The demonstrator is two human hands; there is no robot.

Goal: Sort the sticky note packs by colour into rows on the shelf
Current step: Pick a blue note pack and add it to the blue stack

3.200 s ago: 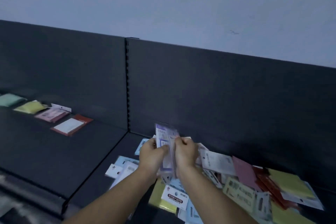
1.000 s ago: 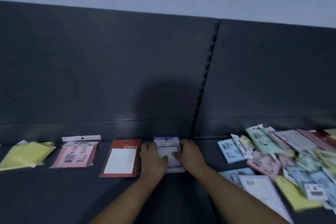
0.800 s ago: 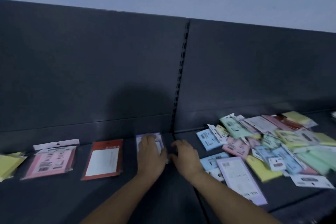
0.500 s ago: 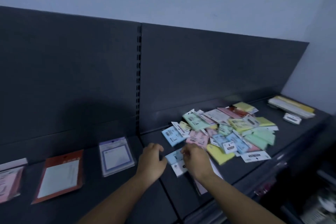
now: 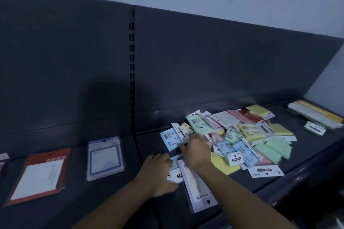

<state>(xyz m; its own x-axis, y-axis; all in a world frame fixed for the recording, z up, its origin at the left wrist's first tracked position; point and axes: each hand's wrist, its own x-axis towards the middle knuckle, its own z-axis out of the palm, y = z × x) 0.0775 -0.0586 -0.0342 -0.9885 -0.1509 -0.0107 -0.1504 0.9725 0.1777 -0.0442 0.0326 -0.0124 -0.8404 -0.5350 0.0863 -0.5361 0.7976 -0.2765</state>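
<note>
A loose pile of sticky note packs in blue, green, yellow, pink and red lies on the right part of the dark shelf. Left of it, a purple-bordered pack lies beside a red-bordered pack. My right hand reaches into the near left edge of the pile, fingers spread against a light blue pack. My left hand rests palm down on a small blue-and-white pack; its grip is hidden. A long lilac pack lies under my right forearm.
A stack of long yellow and white packs sits at the far right, with a small white pack in front. The dark back panel carries a slotted upright. The shelf's front edge runs close behind the pile.
Both hands set the purple pack down beside the red one and let go. They moved right to the pile, and my right hand has now reached further in, to the light blue pack.
</note>
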